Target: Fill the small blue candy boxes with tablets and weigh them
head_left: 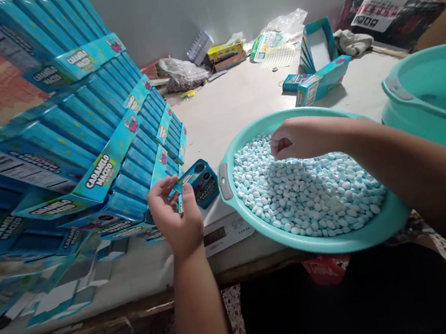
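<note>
Between the thumb and curled fingers of my left hand is a small blue candy box lettered "Caramelo Macizo", tilted above a digital scale. My right hand hovers low over a heap of pale blue and white candies, its fingers closed in a fist. Whatever lies inside that fist is hidden. The candies fill a turquoise tub with grey-trimmed handles, which stands at the table's front edge, right of the scale.
Stacked display cartons of blue boxes rise high at the left. A second turquoise tub is at the right. Behind lie an opened display carton, a yellow box, plastic bags and a grey cloth, near the wall.
</note>
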`<control>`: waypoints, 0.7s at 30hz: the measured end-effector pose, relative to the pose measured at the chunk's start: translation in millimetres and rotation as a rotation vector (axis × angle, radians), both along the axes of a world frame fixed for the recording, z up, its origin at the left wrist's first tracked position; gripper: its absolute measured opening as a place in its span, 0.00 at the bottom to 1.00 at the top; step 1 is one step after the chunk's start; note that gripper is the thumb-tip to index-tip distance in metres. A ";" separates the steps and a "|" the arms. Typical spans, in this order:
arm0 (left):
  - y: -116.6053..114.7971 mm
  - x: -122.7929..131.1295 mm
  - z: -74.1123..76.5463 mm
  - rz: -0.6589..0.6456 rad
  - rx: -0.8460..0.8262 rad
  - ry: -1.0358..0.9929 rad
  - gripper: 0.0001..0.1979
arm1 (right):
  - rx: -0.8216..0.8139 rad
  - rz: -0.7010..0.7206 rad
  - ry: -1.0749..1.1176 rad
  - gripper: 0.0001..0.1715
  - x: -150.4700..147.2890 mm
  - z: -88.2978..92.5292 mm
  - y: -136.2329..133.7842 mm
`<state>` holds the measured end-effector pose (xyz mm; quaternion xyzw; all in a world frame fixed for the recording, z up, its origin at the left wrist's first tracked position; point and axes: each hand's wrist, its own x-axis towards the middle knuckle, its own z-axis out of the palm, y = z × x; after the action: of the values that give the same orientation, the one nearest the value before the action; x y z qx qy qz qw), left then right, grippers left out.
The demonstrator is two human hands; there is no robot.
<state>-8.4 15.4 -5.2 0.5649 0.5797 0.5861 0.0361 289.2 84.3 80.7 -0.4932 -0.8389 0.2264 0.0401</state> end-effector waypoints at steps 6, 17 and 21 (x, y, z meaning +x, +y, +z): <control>2.3 -0.6 -1.5 0.026 -0.007 0.059 0.18 | 0.043 -0.034 0.043 0.07 -0.1 0.5 0.5; 5.8 -0.2 0.4 -0.061 -0.018 -0.131 0.21 | 0.083 -0.028 0.051 0.06 1.2 -1.8 2.2; 4.3 1.0 0.6 -0.070 -0.203 -0.099 0.30 | 0.048 -0.060 0.063 0.07 0.9 -2.7 2.2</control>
<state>-7.4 19.7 -4.6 0.5487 0.6133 0.5500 0.1423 290.1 86.5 78.0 -0.5097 -0.8273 0.2205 0.0849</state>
